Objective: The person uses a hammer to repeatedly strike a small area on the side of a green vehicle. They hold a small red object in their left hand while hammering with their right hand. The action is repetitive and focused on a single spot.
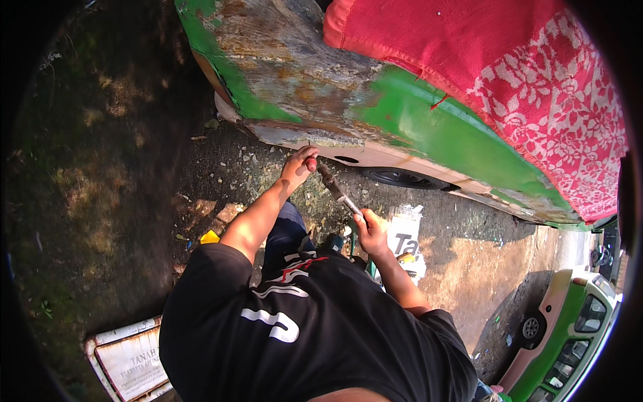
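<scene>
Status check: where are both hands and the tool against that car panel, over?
Left hand at the tool's tip, against the rusty car panel. Right hand grips the handle end. Red cloth drapes above, clear of the tool.

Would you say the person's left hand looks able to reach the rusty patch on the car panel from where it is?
Probably yes: the left hand is right below the rusty patch, with nothing between them, though it grips the scraping tool.

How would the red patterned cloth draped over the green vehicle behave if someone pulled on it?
The red patterned cloth would likely be floppy: it sags and follows the rusty green vehicle body. Probably light for its size, and apt to slide off the smooth painted panel, though rough rusted patches might snag it.
</scene>
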A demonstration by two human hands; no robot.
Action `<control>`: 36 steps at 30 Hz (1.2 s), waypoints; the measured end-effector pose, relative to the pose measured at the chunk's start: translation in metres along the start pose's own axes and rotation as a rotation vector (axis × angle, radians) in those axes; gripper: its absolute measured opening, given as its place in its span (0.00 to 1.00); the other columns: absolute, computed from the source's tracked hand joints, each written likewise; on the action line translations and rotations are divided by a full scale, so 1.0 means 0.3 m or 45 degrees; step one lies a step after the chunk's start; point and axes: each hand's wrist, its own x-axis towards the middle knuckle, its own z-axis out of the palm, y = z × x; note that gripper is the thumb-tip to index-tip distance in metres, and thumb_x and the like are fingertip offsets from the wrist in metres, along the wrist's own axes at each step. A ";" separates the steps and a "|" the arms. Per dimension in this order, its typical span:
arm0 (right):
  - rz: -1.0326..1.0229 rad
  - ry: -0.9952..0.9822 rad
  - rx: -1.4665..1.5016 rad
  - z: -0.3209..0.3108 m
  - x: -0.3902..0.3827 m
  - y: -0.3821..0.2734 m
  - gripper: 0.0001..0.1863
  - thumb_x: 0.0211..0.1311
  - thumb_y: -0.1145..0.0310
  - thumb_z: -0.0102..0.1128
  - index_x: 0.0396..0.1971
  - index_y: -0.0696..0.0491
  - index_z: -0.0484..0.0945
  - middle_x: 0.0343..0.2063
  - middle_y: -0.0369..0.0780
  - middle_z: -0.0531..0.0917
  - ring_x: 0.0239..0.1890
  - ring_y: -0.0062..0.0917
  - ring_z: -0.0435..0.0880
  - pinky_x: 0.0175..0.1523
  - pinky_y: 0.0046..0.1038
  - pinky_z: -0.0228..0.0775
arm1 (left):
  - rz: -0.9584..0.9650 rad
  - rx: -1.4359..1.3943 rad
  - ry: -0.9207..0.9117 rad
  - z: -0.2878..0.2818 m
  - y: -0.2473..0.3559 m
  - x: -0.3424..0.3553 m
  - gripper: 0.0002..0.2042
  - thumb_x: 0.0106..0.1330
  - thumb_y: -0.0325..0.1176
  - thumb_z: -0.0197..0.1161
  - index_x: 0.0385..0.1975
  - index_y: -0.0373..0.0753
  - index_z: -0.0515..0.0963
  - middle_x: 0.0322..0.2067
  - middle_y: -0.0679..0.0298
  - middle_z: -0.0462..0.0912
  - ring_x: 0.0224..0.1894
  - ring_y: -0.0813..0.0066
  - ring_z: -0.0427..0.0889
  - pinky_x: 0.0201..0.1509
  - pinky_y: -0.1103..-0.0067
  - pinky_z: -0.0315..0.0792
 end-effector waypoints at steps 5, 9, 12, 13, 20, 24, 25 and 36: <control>0.243 -0.173 -0.245 0.065 0.054 -0.011 0.18 0.66 0.55 0.58 0.26 0.57 0.75 0.16 0.49 0.76 0.21 0.46 0.77 0.29 0.41 0.66 | -0.437 -0.471 0.063 -0.011 0.005 0.026 0.11 0.61 0.19 0.51 0.41 0.36 0.76 0.35 0.63 0.78 0.30 0.77 0.71 0.37 0.81 0.68; 0.228 -0.095 0.065 0.024 0.031 -0.032 0.14 0.65 0.61 0.60 0.25 0.55 0.73 0.15 0.47 0.75 0.20 0.44 0.77 0.26 0.39 0.66 | -0.608 -0.088 0.044 -0.004 0.085 0.095 0.10 0.61 0.19 0.51 0.38 0.35 0.78 0.30 0.65 0.78 0.29 0.82 0.71 0.35 0.84 0.67; 0.275 -0.168 -0.223 0.043 0.087 -0.035 0.16 0.66 0.57 0.57 0.28 0.56 0.76 0.18 0.49 0.77 0.25 0.47 0.79 0.30 0.41 0.68 | -0.533 -0.349 0.121 0.005 0.021 0.075 0.08 0.61 0.19 0.52 0.36 0.31 0.78 0.28 0.70 0.76 0.31 0.82 0.70 0.36 0.84 0.66; 0.396 -0.236 -0.354 0.039 0.119 -0.046 0.19 0.67 0.53 0.55 0.29 0.57 0.77 0.20 0.50 0.79 0.27 0.48 0.80 0.32 0.42 0.69 | -0.577 -0.386 0.157 0.012 0.031 0.082 0.08 0.60 0.20 0.53 0.36 0.31 0.78 0.28 0.71 0.75 0.31 0.81 0.70 0.36 0.83 0.66; 0.179 -0.053 0.066 0.034 0.072 0.015 0.13 0.68 0.61 0.55 0.32 0.57 0.77 0.15 0.46 0.74 0.18 0.36 0.75 0.27 0.34 0.66 | -0.575 -0.103 0.039 0.017 0.031 0.100 0.06 0.62 0.28 0.54 0.34 0.42 0.79 0.31 0.60 0.82 0.33 0.67 0.79 0.39 0.76 0.71; 0.311 -0.153 -0.149 0.061 0.128 0.018 0.19 0.67 0.58 0.56 0.24 0.58 0.73 0.16 0.49 0.74 0.19 0.39 0.71 0.27 0.36 0.64 | -0.830 -0.881 0.088 0.038 -0.028 0.119 0.05 0.62 0.25 0.53 0.30 0.35 0.77 0.27 0.63 0.78 0.30 0.78 0.72 0.36 0.76 0.68; 0.270 -0.161 -0.132 0.055 0.137 0.014 0.18 0.68 0.60 0.56 0.25 0.60 0.74 0.15 0.47 0.72 0.16 0.28 0.67 0.25 0.32 0.62 | -1.045 -1.319 0.112 0.035 -0.074 0.124 0.05 0.62 0.25 0.53 0.30 0.35 0.77 0.27 0.63 0.78 0.30 0.79 0.72 0.37 0.76 0.68; 0.449 -0.086 0.474 0.005 0.047 0.105 0.18 0.65 0.57 0.60 0.28 0.60 0.78 0.15 0.31 0.72 0.20 0.12 0.65 0.26 0.22 0.58 | -0.563 -0.527 0.080 0.034 -0.013 0.072 0.08 0.61 0.21 0.54 0.37 0.33 0.78 0.31 0.62 0.78 0.34 0.74 0.74 0.42 0.82 0.69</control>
